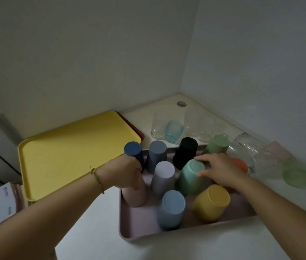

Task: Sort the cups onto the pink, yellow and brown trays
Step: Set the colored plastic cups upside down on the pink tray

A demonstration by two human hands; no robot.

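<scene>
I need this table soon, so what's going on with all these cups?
A person is sorting cups. Upside-down coloured cups stand crowded on the pink tray. The left grip holds the pink cup at the tray's near left. The right grip rests fairly straight fingers on the mint cup in the middle. The yellow tray, stacked on the brown tray, looks bare. Clear glasses sit behind.

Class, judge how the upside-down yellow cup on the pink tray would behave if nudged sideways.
The yellow cup stands mouth-down, so it would probably slide rather than tip. Its matte wall suggests light, stiff plastic. The raised rim of the pink tray would likely stop it.
</scene>
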